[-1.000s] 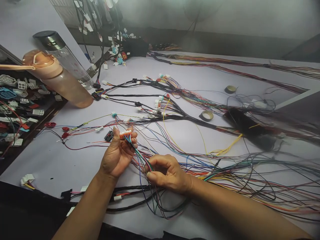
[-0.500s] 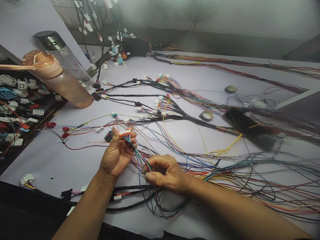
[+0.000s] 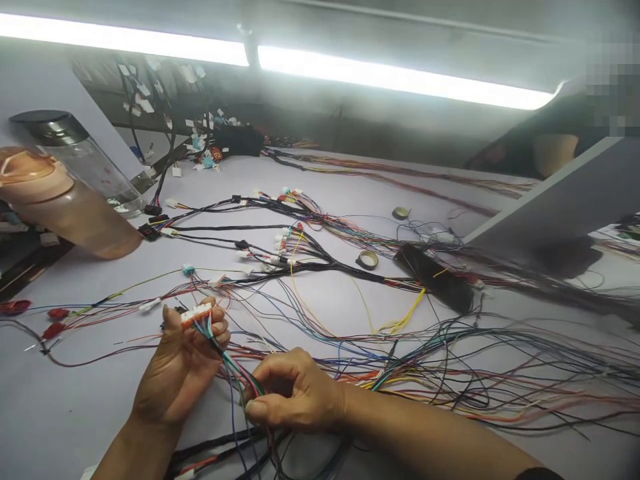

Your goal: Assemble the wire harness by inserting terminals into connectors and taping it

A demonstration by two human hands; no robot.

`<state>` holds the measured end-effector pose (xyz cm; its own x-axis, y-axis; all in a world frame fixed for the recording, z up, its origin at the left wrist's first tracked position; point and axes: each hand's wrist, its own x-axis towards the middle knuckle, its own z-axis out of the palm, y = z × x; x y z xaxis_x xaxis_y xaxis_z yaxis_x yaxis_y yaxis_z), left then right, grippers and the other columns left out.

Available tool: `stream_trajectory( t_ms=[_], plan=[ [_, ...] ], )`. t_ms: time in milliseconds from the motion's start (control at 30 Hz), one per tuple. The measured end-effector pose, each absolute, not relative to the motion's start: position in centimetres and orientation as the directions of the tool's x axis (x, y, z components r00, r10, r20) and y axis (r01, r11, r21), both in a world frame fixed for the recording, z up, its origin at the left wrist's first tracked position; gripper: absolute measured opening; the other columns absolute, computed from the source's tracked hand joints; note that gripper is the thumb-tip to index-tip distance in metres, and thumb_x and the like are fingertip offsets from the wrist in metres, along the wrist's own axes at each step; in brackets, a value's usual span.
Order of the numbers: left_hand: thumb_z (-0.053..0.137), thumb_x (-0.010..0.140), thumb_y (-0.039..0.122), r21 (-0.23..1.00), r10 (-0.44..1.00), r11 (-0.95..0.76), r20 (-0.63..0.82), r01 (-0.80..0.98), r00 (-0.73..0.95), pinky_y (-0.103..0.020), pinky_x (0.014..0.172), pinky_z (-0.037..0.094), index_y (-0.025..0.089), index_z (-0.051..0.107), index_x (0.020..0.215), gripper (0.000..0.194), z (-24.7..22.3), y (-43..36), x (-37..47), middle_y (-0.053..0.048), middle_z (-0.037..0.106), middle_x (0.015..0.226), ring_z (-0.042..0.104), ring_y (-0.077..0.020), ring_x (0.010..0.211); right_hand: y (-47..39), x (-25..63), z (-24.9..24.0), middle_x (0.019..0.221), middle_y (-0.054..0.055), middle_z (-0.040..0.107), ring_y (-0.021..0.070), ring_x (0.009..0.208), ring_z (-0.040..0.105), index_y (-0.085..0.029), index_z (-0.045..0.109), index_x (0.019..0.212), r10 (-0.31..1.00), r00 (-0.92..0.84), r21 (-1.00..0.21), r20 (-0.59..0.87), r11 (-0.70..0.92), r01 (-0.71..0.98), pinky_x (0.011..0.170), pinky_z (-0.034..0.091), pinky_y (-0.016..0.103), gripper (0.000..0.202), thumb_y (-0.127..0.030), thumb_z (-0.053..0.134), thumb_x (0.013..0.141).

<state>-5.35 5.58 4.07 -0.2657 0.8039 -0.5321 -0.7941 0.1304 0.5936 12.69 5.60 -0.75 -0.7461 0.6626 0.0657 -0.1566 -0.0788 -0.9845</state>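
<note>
Between the thumb and fingers of my left hand is a white and orange wire connector, held above the table. A bundle of thin wires, green, pink, blue and black, runs out of it down toward my right hand. That hand is closed around the bundle a short way below the connector, thumb against fingers. Past my right hand the wires hang in loops at the bottom edge. Loose wires in many colours lie on the table to the right, under and beyond my right forearm.
Black-taped wire harnesses with white connectors stretch across the table. Two tape rolls, one the nearer roll, lie by a dark pouch-like piece. A peach bottle and a clear bottle stand left. A white panel rises at right.
The view has tilted up and turned right, bringing the bright lamps and the panel into sight. My hands keep the same hold on the connector and wires.
</note>
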Motion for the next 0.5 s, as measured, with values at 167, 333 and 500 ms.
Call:
stream_trajectory(
  t_ms=[167, 333, 500],
  plan=[
    [0.088, 0.049, 0.049, 0.63, 0.907, 0.14, -0.391, -0.764, -0.156, -0.021, 0.047, 0.05, 0.015, 0.065, 0.084, 0.053, 3.3, 4.8, -5.9, 0.0, 0.054, 0.069, 0.05, -0.0087, 0.053, 5.8, 12.3, -1.3, 0.056, -0.003, 0.049, 0.0053, 0.047, 0.039, -0.015, 0.063, 0.075, 0.644, -0.75, -0.988, 0.147, 0.063, -0.139, 0.044, 0.032, 0.019, 0.046, -0.061, 0.062, 0.077],
    [0.081, 0.06, 0.055, 0.652, 0.965, 0.143, -0.259, -0.745, -0.042, -0.019, 0.045, 0.046, 0.016, 0.065, 0.078, 0.046, 3.0, 4.1, -5.9, 0.001, 0.052, 0.063, 0.046, -0.007, 0.048, 5.7, 12.2, -1.3, 0.05, 0.0, 0.052, 0.0078, 0.046, 0.046, -0.015, 0.062, 0.066, 0.569, -0.753, -0.943, 0.331, 0.215, -0.252, 0.05, 0.038, 0.021, 0.048, -0.059, 0.055, 0.083],
    [0.082, 0.059, 0.053, 0.628, 0.967, 0.151, -0.256, -0.763, -0.019, -0.021, 0.044, 0.046, 0.015, 0.066, 0.077, 0.045, 3.1, 4.1, -6.0, 0.0, 0.053, 0.061, 0.046, -0.007, 0.046, 6.2, 12.8, 1.8, 0.064, 0.004, 0.066, 0.0094, 0.056, 0.056, -0.014, 0.067, 0.078, 0.66, -0.742, -0.993, 0.118, 0.086, -0.081, 0.057, 0.044, 0.02, 0.045, -0.051, 0.045, 0.092]
  ],
)
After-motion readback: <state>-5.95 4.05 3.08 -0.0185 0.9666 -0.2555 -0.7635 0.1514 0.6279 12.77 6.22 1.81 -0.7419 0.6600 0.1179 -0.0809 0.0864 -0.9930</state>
